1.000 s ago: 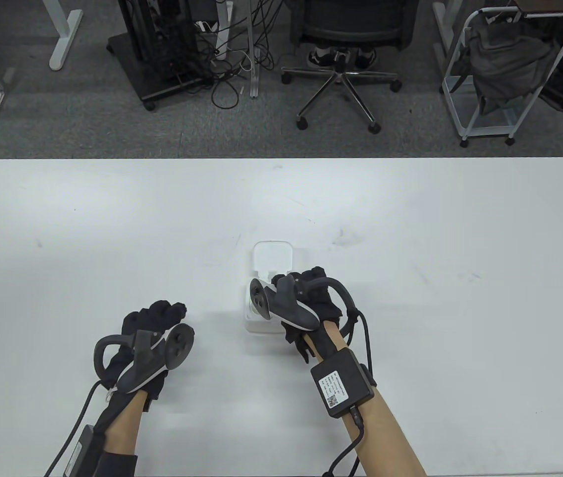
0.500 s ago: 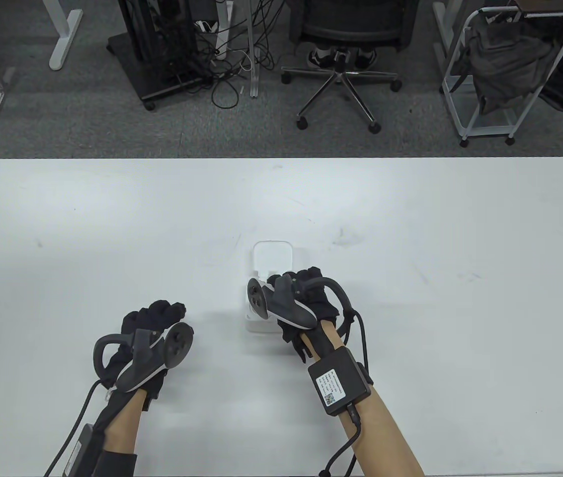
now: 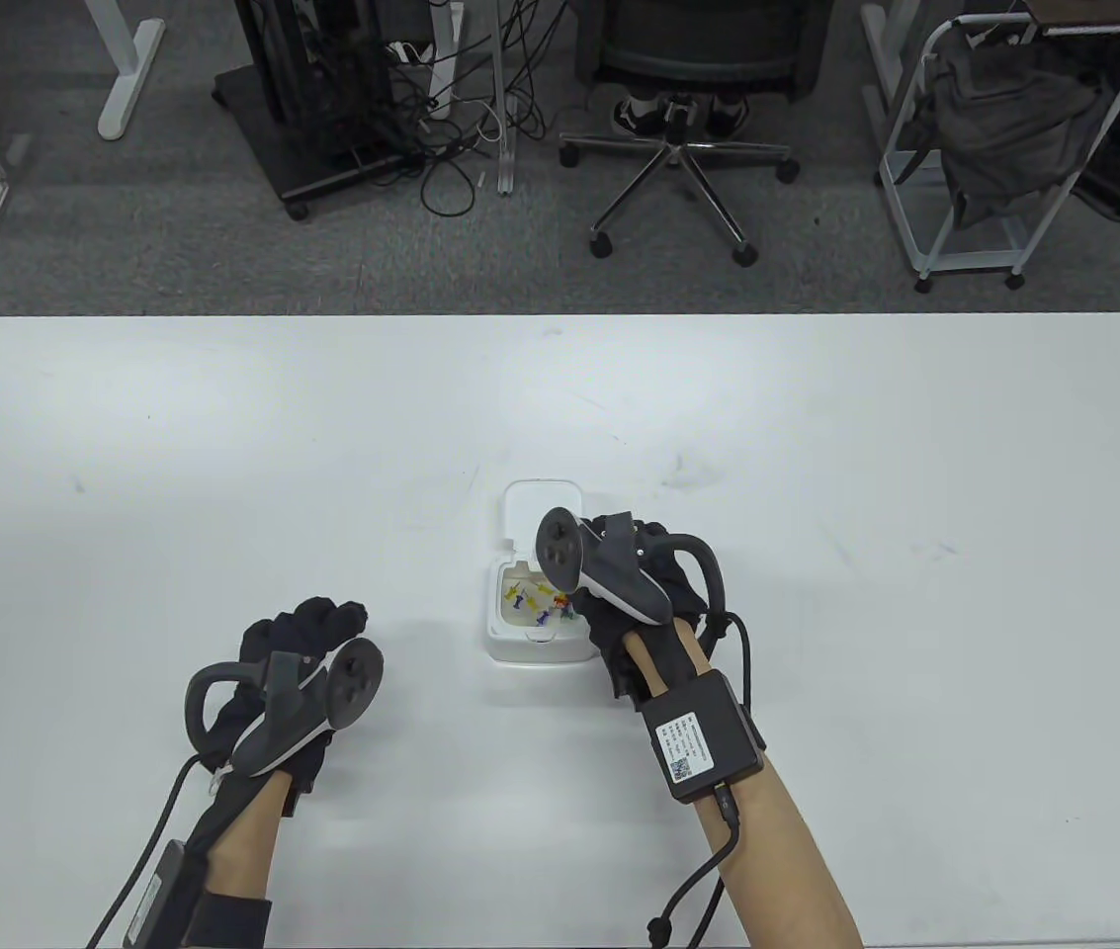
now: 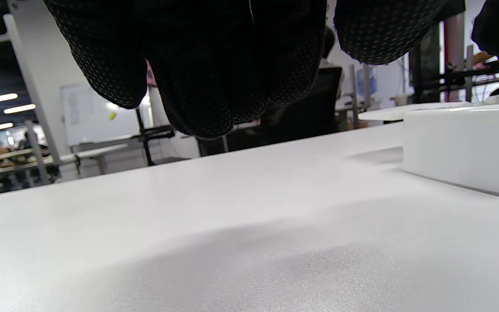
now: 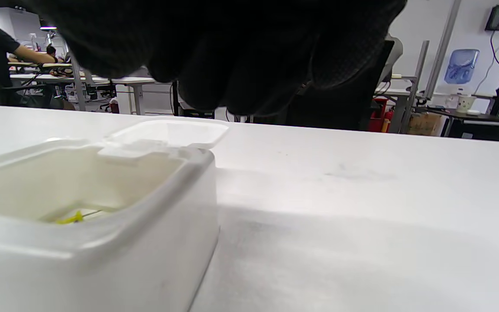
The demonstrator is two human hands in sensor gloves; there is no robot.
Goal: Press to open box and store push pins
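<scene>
Box (image 3: pixel 532 613) is sitting low center on the surface (image 3: pixel 223 445), lid flipped back, pins (image 3: pixel 532 599) lying inside. Your right hand (image 3: pixel 653 593) is hovering just right of it, grip unclear. Left hand (image 3: pixel 298 643) is resting lower left, fingers curled, gripping nothing.

White table (image 3: pixel 223 445) across lower frame, faint scuff marks near centre. Beyond far edge, grey carpet. Office chair (image 3: pixel 678 129) at 12 o'clock, five-star base on castors. Black equipment stand with tangled cables (image 3: pixel 461 148) at 11 o'clock. White rack holding grey bag (image 3: pixel 1004 129) at 1 o'clock. White desk leg (image 3: pixel 129 69) at 10 o'clock.
</scene>
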